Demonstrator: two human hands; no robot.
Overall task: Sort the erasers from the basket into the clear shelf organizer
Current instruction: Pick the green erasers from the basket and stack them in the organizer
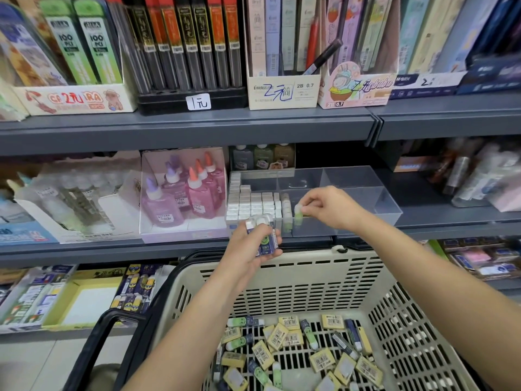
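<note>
Right hand is pinching a pale green eraser between thumb and curled fingertips, holding it at the near wall of the clear shelf organizer, just right of a short row of pale erasers. Left hand is gripping a cluster of blue-sleeved erasers, fingers curled round them, above the far rim of the basket. Loose erasers, yellow, green and blue, are lying on the basket's bottom, whose near part is being cut off by the frame edge. White blocks are filling the organizer's left compartment. Blur is obscuring the sleeve printing and the number of erasers in the cluster.
</note>
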